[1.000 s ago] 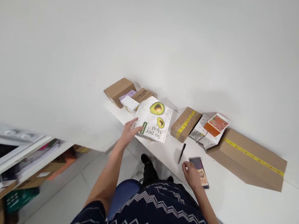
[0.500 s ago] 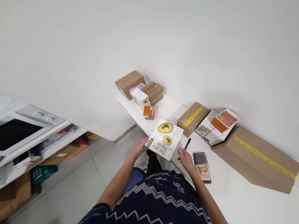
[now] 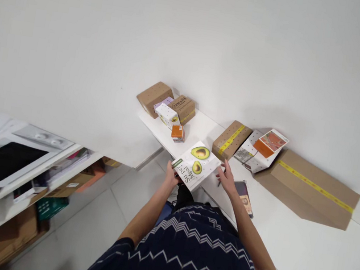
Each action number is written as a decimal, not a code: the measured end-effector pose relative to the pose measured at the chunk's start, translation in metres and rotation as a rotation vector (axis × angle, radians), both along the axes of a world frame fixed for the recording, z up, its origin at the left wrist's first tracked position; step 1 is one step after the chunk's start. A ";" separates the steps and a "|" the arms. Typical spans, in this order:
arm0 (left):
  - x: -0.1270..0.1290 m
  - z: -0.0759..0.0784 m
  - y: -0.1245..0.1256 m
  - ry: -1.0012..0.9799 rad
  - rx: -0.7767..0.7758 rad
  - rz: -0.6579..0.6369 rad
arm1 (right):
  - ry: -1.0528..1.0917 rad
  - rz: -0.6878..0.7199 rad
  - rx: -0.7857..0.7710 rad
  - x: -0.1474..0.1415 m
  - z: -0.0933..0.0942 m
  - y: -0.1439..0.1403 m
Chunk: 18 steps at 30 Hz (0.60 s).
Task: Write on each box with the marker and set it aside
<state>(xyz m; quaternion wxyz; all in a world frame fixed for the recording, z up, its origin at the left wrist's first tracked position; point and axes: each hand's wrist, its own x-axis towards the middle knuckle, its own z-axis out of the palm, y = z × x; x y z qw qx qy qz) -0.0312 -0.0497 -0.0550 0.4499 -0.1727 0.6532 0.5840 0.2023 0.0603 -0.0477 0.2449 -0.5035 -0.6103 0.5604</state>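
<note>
A white box with two avocados and "Su per Meal" lettering [image 3: 200, 163] is at the near edge of the table, its text upside down to me. My left hand [image 3: 172, 174] grips its left corner, with the fingers partly hidden underneath. At the opposite side, my right hand [image 3: 226, 178] has its thumb and fingers around the right edge. A dark pen [image 3: 218, 183] lies mostly hidden beneath my right hand. Close to my right forearm is a phone [image 3: 245, 198], partly covered by it.
Beyond the held box stand a small orange box [image 3: 178, 133], a small white avocado box [image 3: 168, 114] and cardboard boxes [image 3: 155, 97]. A yellow-taped box [image 3: 232, 139], a white box with an orange one on it [image 3: 254, 150] and a long carton [image 3: 310, 188] line the wall. Shelving [image 3: 18, 194] is at left.
The avocado box has turned clockwise and its left corner has come up. My right hand has moved up to its right edge, covering most of the pen.
</note>
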 end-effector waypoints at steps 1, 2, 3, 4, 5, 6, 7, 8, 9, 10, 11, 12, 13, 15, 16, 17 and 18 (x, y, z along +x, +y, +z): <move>-0.001 0.003 -0.001 -0.017 -0.008 -0.005 | -0.011 0.008 0.008 0.006 0.002 0.000; -0.004 0.007 -0.002 -0.013 0.004 -0.016 | -0.025 0.018 0.014 0.012 0.003 -0.001; -0.008 0.010 -0.002 0.009 0.032 -0.032 | -0.034 0.029 0.013 0.018 0.003 -0.003; -0.012 0.013 -0.003 0.040 0.064 -0.055 | -0.036 0.044 0.000 0.024 0.003 -0.006; -0.017 0.015 -0.004 0.065 0.086 -0.081 | -0.030 0.057 -0.022 0.028 0.001 -0.010; -0.021 0.016 -0.005 0.078 0.089 -0.109 | -0.022 0.068 -0.051 0.032 -0.001 -0.016; -0.024 0.016 -0.007 0.081 0.076 -0.135 | -0.018 0.068 -0.086 0.034 -0.004 -0.021; -0.026 0.015 -0.009 0.079 0.049 -0.156 | -0.020 0.062 -0.125 0.036 -0.007 -0.027; -0.026 0.012 -0.012 0.076 0.018 -0.180 | -0.031 0.057 -0.163 0.036 -0.010 -0.033; -0.024 0.010 -0.015 0.072 -0.014 -0.203 | -0.049 0.055 -0.192 0.037 -0.012 -0.037; -0.021 0.006 -0.018 0.069 -0.043 -0.224 | -0.069 0.058 -0.206 0.036 -0.014 -0.041; -0.018 0.003 -0.020 0.067 -0.067 -0.242 | -0.085 0.069 -0.204 0.036 -0.014 -0.044; -0.014 0.000 -0.022 0.068 -0.085 -0.258 | -0.092 0.087 -0.191 0.036 -0.014 -0.045; -0.006 -0.003 -0.025 0.075 -0.107 -0.281 | -0.077 0.129 -0.157 0.034 -0.011 -0.046; -0.003 -0.003 -0.025 0.079 -0.112 -0.290 | -0.061 0.151 -0.150 0.034 -0.009 -0.045; -0.001 -0.003 -0.025 0.083 -0.114 -0.297 | -0.043 0.177 -0.156 0.033 -0.006 -0.045; 0.000 -0.001 -0.026 0.091 -0.113 -0.300 | -0.026 0.202 -0.166 0.033 -0.003 -0.045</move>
